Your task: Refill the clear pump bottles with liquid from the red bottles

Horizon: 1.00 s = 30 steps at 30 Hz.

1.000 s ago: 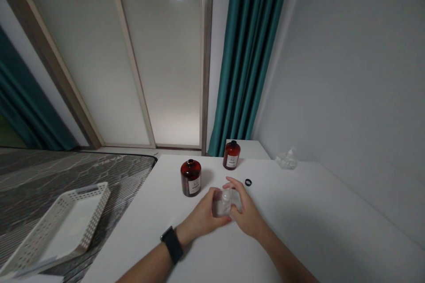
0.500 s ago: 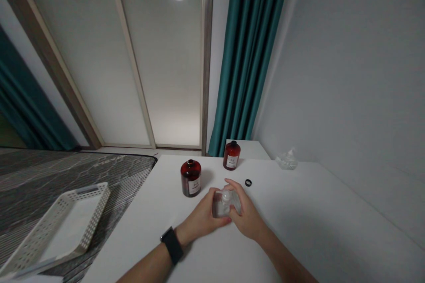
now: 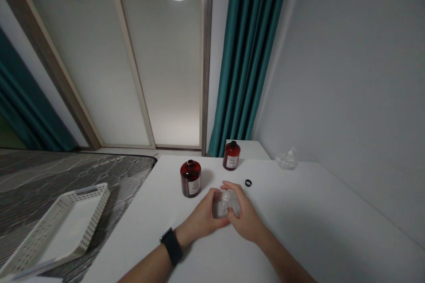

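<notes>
My left hand [image 3: 205,213], with a dark watch on the wrist, is wrapped round the left side of a clear square bottle [image 3: 219,207] on the white table. My right hand [image 3: 244,216] closes round its right side, its thumb in front and its fingers curled over the far side near the top. A round clear part shows at the bottle's top between both hands. Just left and beyond stands a dark red-brown bottle [image 3: 190,179] with a white label and an uncapped-looking neck. A black ring [image 3: 248,183] lies past my right fingers.
A second red-brown bottle [image 3: 231,155] with a black top stands near the table's [image 3: 299,230] far edge. At the back right, by the wall, is a crumpled-looking clear object [image 3: 287,159]. A white perforated basket [image 3: 94,212] sits to the left, on a grey striped surface.
My right hand has shifted slightly left, and its fingers have curled in closer over the top of the clear bottle. The left hand stays in place.
</notes>
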Tool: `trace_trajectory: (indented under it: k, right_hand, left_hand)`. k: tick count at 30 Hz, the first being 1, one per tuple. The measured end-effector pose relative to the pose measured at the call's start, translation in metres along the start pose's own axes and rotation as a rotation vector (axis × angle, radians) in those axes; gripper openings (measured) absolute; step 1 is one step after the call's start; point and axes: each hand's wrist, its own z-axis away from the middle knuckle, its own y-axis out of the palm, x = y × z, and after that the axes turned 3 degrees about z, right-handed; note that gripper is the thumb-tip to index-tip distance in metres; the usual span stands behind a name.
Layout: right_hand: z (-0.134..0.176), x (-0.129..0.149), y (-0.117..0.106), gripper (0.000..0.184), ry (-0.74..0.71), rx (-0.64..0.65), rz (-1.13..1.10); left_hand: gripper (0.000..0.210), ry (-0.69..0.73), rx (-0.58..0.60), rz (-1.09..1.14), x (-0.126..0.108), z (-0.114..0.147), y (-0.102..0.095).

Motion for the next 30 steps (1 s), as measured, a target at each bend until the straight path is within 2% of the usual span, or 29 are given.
trace_trajectory:
  k: [6, 12, 21, 30]
  right_hand:
    - [-0.005, -0.001, 0.000, 0.054, 0.023, -0.031, 0.075]
    - [-0.003, -0.003, -0.001, 0.052, -0.018, -0.065, 0.053]
    - [-0.005, 0.000, -0.009, 0.033, -0.116, -0.146, 0.045]
    - [-0.007, 0.002, -0.011, 0.030, -0.117, -0.218, 0.050]
  left_hand:
    - [0.047, -0.010, -0.012, -0.035, -0.002, 0.000, 0.000]
    - [0.052, -0.038, 0.004, -0.031, -0.001, 0.000, -0.001]
    - [0.054, -0.063, -0.001, -0.033, -0.003, 0.001, -0.002]
    - [0.053, -0.075, 0.001, -0.060, -0.005, 0.000, -0.002]
